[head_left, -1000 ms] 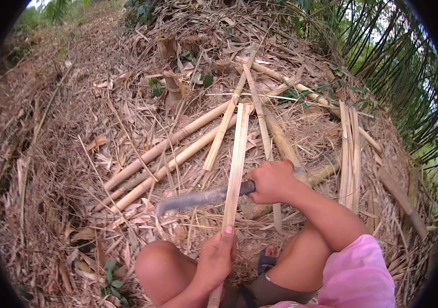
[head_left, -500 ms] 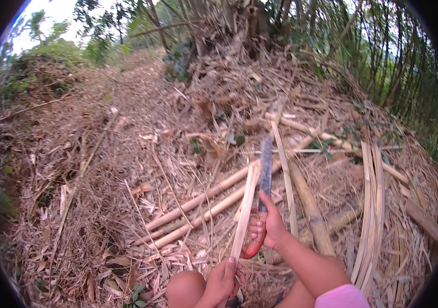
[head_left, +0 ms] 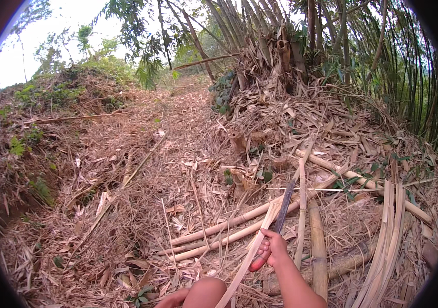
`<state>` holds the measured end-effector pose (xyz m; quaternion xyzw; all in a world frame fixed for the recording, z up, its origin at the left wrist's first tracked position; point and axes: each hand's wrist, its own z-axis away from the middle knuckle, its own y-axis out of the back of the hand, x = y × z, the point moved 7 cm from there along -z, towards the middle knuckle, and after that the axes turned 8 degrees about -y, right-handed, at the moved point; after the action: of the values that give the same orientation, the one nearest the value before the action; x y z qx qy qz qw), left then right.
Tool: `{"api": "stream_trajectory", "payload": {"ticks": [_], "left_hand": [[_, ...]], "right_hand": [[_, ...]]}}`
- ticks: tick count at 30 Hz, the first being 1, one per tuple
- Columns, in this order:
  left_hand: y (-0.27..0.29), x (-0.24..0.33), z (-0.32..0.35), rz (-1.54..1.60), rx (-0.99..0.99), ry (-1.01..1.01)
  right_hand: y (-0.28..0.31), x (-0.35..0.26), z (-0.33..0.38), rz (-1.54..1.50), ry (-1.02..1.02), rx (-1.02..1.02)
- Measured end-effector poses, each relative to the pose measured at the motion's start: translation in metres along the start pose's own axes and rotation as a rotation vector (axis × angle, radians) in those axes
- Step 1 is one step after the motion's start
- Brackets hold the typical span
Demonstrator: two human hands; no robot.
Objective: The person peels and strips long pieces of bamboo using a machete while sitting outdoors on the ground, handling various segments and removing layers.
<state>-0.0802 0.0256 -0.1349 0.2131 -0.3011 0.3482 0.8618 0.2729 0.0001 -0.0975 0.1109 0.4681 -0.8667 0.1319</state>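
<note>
My right hand (head_left: 273, 250) is closed around the red-ended handle of a machete (head_left: 284, 208), with its dark blade pointing up and away. Against the blade's left side leans a pale split bamboo strip (head_left: 247, 267), slanting down to the lower edge beside my knee (head_left: 206, 293). The right fingers lie close by this strip; whether they touch it I cannot tell. Left of the knee, a part of what looks like my left hand (head_left: 174, 297) shows at the lower edge. Its fingers are hidden, and so is the strip's lower end.
Round bamboo poles (head_left: 229, 223) lie just beyond the machete, with a thicker pole (head_left: 318, 246) to the right. Several split strips (head_left: 383, 246) lie at the far right. Dry leaves cover the slope. A bamboo clump (head_left: 275, 51) rises behind cut stumps (head_left: 239, 177).
The view has tilted up and swung left, so the scene sits lower and further right. My left hand, earlier gripping the strip's lower end, no longer shows there.
</note>
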Motion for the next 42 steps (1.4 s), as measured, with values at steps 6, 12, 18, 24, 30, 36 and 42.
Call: {"api": "stream_trajectory", "payload": {"ticks": [6,12,18,24,30,36,42], "left_hand": [[0.017,-0.021,0.019,0.133,0.112,0.042],[0.014,-0.030,0.016,0.129,0.192,0.001],[0.012,-0.036,0.018,0.162,0.224,-0.019],[0.013,-0.043,0.026,0.291,0.180,0.043],[0.003,-0.043,0.023,0.533,0.094,0.105],[0.003,0.157,0.030,-0.091,0.265,-0.572],[-0.135,0.209,-0.014,-0.222,-0.231,-0.405]], "right_hand": [[0.001,-0.004,-0.009,-0.043,-0.037,-0.031],[-0.012,-0.004,0.001,0.012,-0.041,-0.022],[-0.015,-0.001,-0.008,0.021,-0.074,-0.099],[-0.016,-0.001,-0.014,-0.023,-0.090,-0.097],[-0.018,-0.005,-0.023,-0.010,-0.059,-0.169],[-0.047,0.010,0.000,0.040,-0.122,-0.321],[-0.044,-0.002,0.001,0.247,0.020,-0.160]]}}
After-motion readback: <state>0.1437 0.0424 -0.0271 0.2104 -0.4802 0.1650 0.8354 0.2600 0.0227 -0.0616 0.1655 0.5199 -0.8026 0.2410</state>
